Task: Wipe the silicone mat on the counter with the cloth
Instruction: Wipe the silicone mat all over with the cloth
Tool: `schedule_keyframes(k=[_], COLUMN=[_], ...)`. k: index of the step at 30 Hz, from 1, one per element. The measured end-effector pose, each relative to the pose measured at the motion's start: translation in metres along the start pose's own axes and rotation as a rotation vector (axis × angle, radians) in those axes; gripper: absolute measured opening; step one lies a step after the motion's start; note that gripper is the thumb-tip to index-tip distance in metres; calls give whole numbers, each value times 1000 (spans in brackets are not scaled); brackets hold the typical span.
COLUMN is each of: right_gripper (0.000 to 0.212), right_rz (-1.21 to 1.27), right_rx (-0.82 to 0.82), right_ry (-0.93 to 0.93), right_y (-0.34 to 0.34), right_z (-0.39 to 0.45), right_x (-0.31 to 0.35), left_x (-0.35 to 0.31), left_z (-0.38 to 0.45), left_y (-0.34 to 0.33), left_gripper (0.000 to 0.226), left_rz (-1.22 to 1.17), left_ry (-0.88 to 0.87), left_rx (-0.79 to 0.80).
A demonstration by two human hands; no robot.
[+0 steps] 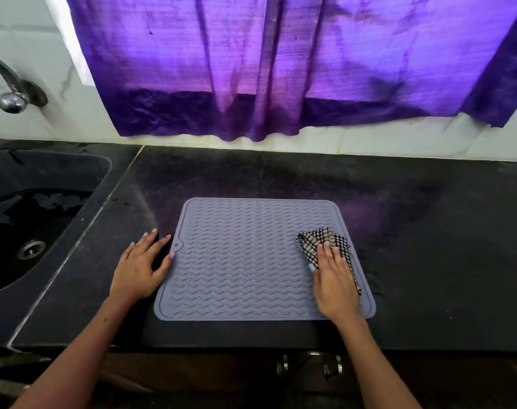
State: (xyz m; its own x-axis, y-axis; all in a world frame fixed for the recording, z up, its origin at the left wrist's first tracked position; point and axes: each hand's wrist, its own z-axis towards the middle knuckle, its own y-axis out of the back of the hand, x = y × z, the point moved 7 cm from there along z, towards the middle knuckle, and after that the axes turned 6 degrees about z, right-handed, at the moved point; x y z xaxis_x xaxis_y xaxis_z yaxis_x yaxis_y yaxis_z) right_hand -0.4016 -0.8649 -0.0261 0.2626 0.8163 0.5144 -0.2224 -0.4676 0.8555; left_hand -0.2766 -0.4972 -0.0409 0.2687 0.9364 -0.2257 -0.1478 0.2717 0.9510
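A grey silicone mat [245,261] with wavy ridges lies flat on the black counter [428,246]. On its right part sits a crumpled black-and-white checked cloth [325,239]. My right hand [334,278] lies flat on the cloth with straight fingers, pressing it onto the mat. My left hand [142,264] rests open on the counter just left of the mat, its thumb tip touching the mat's left edge.
A dark sink [29,219] with water and a drain is set into the counter at the left, a metal tap [12,90] above it. A purple curtain [280,69] hangs over the white tiled wall behind. The counter's front edge runs below the mat.
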Motion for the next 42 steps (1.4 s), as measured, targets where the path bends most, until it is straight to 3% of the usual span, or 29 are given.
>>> schedule_keyframes(k=[2, 8, 10, 14, 15, 18, 22, 25, 30, 33, 36, 42], right_gripper=[53, 53, 49, 32, 31, 38, 50, 52, 53, 39, 32, 53], right_rz=[-102, -79, 161, 919, 906, 543, 175, -81, -39, 278, 544, 121], right_rx=[9, 117, 130, -10, -98, -248, -49, -30, 19, 91, -24, -80], right_ry=[20, 35, -7, -374, -390, -277, -109, -44, -32, -302, -420, 50], right_y=[-6, -7, -1, 38, 52, 85, 41, 13, 19, 37, 65, 29], right_z=[1, 10, 18, 20, 15, -9, -35, -45, -40, -20, -4, -2], right_x=[-3, -7, -13, -34, -37, -29, -20, -25, -23, -34, -9, 118], left_x=[0, 0, -1, -1, -1, 0, 0, -1, 1, 1, 2, 1], left_z=[0, 0, -1, -1, -2, -1, -2, -2, -1, -1, -2, -2], left_y=[0, 1, 0, 0, 0, -1, 1, 0, -2, -2, -2, 0], left_gripper=[71, 74, 75, 77, 77, 77, 76, 75, 74, 74, 73, 73], left_rz=[1, 9, 13, 12, 16, 13, -4, -2, 5, 13, 20, 18], left_ry=[0, 2, -1, 1, 1, 1, 1, -4, 2, 3, 8, 19], left_rx=[-3, 10, 21, 39, 44, 42, 24, 18, 22, 25, 33, 32])
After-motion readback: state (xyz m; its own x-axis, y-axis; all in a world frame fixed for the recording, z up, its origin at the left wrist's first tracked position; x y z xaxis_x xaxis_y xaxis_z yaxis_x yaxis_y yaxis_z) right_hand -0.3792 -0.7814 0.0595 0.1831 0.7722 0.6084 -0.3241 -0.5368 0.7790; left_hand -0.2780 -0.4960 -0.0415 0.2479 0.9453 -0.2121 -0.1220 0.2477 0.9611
